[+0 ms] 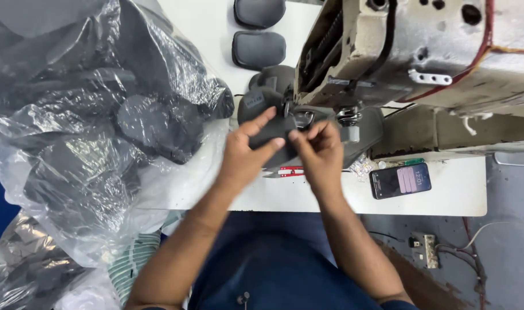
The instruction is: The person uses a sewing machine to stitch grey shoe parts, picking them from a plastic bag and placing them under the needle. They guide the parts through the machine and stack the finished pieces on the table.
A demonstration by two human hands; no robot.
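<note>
Both hands meet at the front of an industrial sewing machine (422, 51), working a dark grey padded fabric piece (267, 129) that lies on the white desk (445, 195) right at the needle area. The left hand (244, 152) lies spread on the piece with fingers splayed, pressing its near edge; the right hand (319, 149) pinches narrowly at the edge just beside the presser foot. The piece looks soft, light and springy, so it probably bends easily and is best held flat by the rim near the seam. Two finished-looking grey pads (259, 49) lie further back, a clear plastic bag of dark pieces (90, 132) sits to the left, and a phone (400, 179) and red-handled snips (287, 171) lie nearby.
</note>
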